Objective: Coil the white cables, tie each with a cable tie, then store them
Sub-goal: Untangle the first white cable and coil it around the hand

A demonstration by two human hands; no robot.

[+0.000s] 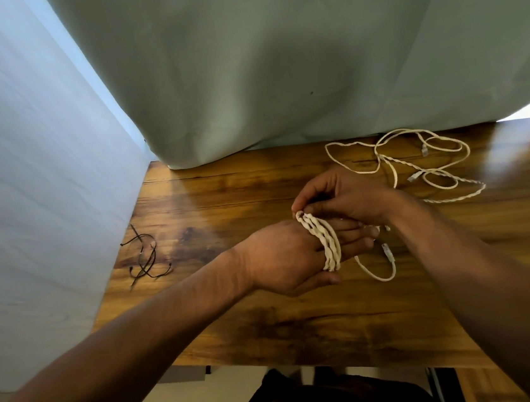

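A white twisted cable is wound in several loops around the fingers of my left hand, which is held flat over the wooden table. My right hand pinches the top of those loops by the left hand's knuckles. The cable's loose end with its plug hangs in a loop below my fingers onto the table. A second white cable lies uncoiled and tangled at the back right of the table. Several black cable ties lie in a small heap near the table's left edge.
A pale green cloth hangs along the table's back edge. A light blue sheet covers the left side. Below the table's front edge a dark shape shows on the floor.
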